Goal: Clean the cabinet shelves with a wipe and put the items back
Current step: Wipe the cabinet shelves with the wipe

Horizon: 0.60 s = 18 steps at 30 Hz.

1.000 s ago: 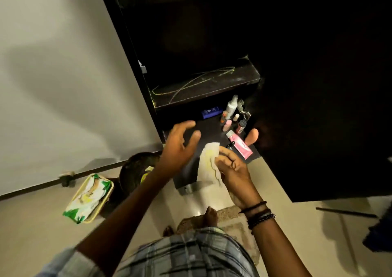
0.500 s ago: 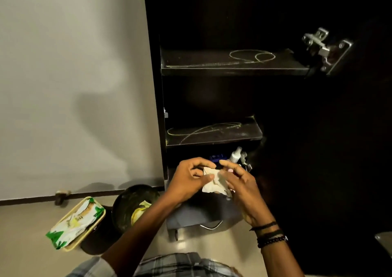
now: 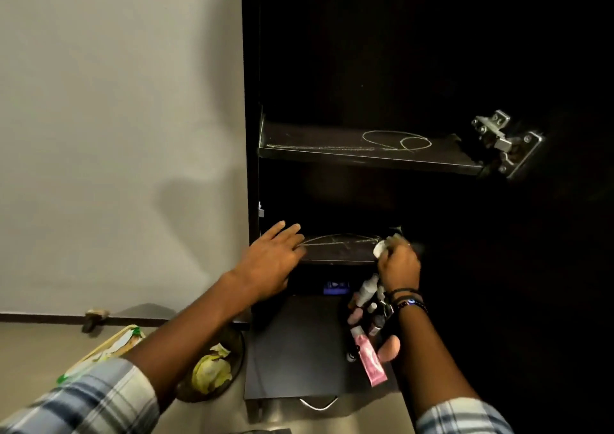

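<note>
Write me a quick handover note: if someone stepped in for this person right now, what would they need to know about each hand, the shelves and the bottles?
Left hand: open, flat on the left end of the middle shelf, holding nothing.
Right hand: shut on a bunched white wipe at that shelf's right end.
Things: small bottles and a pink tube sit on the lowest surface, below the right wrist. Used wipes lie in the dark bin on the floor; the wipe packet lies left of it.
Done: the upper and middle shelves are emptied.
Left: both shelves show pale scribble marks, upper shelf included. Wipe them, then put the items back.
</note>
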### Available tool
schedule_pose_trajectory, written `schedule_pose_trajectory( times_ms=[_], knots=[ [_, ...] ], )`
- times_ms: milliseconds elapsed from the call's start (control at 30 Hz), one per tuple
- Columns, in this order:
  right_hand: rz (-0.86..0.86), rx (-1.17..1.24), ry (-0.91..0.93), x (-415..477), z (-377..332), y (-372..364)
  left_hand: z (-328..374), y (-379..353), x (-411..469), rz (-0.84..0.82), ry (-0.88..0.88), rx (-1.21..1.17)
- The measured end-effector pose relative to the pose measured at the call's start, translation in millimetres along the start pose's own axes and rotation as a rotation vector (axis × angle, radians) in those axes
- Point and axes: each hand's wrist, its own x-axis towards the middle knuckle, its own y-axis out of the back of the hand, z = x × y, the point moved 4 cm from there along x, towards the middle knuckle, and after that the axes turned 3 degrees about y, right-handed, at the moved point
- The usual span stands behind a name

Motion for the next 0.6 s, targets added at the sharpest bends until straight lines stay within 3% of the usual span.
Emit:
schedule_pose_trajectory(
  times_ms=[133, 300, 400, 500, 600],
  knots=[
    [-0.126, -0.325, 0.345, -25, -49, -55, -13, 5, -3, -0.171, -0.062, 0.394],
    [-0.292, -0.184, 0.582, -66, -137, -114, -29, 16, -2, -0.194, -0.002, 0.527],
    [-0.42, -0.068, 0.723, -75, -154, -123, -40, 15, -2, -0.202, 0.02, 0.563],
    [-0.375, -0.098, 0.646, -48, -114, -101, -40, 12, -4, -0.201, -0.006, 0.536],
    [-0.266, -0.197, 0.358, 3, -36, -64, -40, 7, -4, -0.186, -0.011, 0.521]
  ],
)
